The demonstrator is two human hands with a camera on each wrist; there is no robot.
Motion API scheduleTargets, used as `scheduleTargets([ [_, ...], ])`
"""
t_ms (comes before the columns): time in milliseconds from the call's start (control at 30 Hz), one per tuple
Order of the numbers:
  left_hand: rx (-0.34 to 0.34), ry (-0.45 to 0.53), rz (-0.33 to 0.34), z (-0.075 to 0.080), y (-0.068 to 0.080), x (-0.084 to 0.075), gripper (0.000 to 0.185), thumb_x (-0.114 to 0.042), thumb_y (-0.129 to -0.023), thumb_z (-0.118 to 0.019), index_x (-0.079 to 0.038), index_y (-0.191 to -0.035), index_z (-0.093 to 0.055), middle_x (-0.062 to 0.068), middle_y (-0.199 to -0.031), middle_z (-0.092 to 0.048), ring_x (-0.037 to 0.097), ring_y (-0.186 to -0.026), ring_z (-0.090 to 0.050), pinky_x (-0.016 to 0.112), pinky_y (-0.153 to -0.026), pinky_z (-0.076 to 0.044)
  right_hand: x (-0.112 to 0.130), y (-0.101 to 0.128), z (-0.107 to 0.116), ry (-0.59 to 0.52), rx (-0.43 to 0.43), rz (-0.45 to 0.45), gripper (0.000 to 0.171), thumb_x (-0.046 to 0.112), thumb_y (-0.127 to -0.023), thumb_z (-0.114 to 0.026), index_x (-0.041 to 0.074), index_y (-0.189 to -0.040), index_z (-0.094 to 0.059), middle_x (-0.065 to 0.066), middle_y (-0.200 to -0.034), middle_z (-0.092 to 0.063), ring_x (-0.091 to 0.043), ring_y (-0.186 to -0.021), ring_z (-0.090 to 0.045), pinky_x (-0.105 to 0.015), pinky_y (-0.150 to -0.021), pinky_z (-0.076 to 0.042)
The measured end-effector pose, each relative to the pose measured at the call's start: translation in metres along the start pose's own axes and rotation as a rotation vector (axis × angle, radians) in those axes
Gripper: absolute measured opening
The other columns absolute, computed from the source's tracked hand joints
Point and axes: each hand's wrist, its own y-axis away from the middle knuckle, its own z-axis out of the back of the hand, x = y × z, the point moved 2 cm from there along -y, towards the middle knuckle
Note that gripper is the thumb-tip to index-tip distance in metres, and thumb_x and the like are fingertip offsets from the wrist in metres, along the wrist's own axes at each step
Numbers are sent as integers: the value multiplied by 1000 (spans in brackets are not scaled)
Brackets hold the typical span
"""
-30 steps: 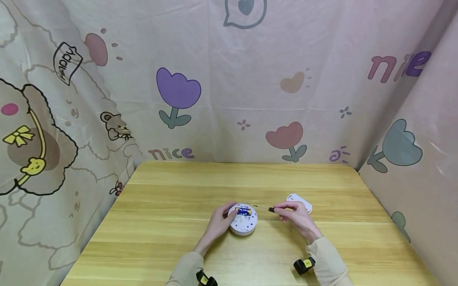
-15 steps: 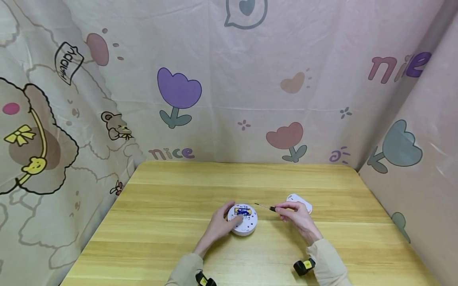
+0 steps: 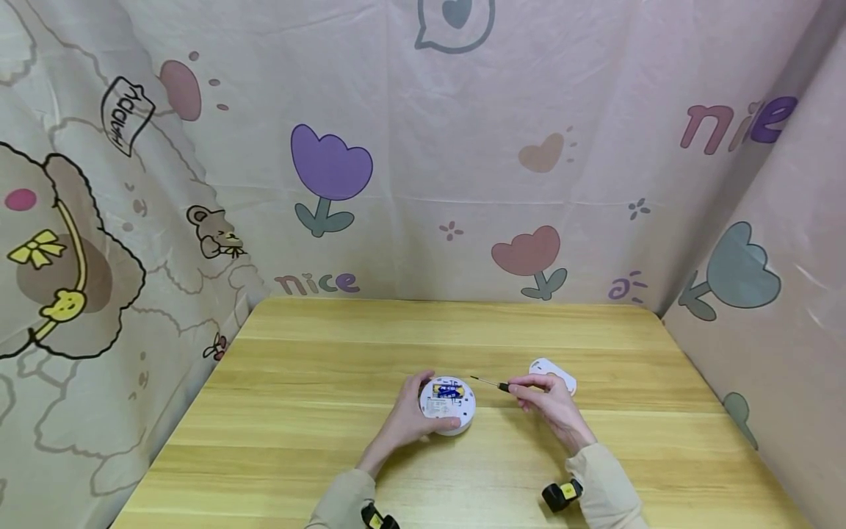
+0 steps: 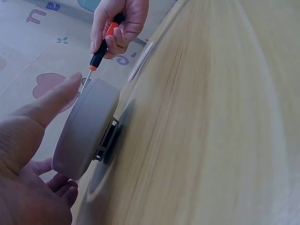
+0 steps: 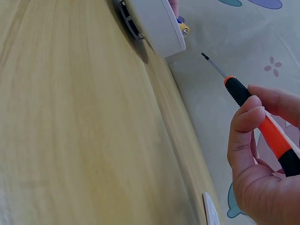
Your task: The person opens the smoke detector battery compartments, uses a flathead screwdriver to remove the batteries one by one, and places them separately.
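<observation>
A round white device (image 3: 432,409) has blue-and-yellow batteries (image 3: 449,391) showing in its upper face. My left hand (image 3: 411,417) holds it from the left, thumb across the near part of the face and fingers at the far-left edge. Seen from the left wrist, the device's side (image 4: 86,126) stands close over the table, a slotted bracket (image 4: 107,140) protruding underneath. To its right, my right hand (image 3: 547,400) pinches a screwdriver (image 5: 274,133) with an orange-and-black handle. The dark tip of the screwdriver points left, apart from the device in the right wrist view.
A white oblong cover piece (image 3: 555,373) lies on the wooden table (image 3: 317,367) just beyond my right hand, which partly hides it. Patterned curtains (image 3: 410,162) hang behind the table and along both sides. Black wrist cameras (image 3: 562,494) sit at my sleeves.
My left thumb has slid from the batteries down across the face to the device's near part, uncovering the batteries and a printed label. The screwdriver has shifted very slightly right.
</observation>
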Motion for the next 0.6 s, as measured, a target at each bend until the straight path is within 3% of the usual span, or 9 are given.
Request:
scheduleTargets([
  [167, -12, -30, 4, -1, 0, 0, 102, -30, -63, -95, -3, -146, -42, 20, -137, -47, 34, -123, -52, 60, -113, -43, -1, 0, 0, 0, -3, 18, 13, 1, -89, -72, 11, -93, -79, 6, -77, -72, -3, -63, -61, -14, -57, -52],
  [600, 17, 50, 0, 4, 0, 2, 91, -23, -68, -93, 0, -142, -46, 21, -136, -49, 35, -124, -54, 55, -113, -46, -2, 1, 0, -12, -6, 8, 13, 1, -87, -73, 12, -91, -79, 7, -77, -72, -2, -63, -60, -14, -56, -51],
])
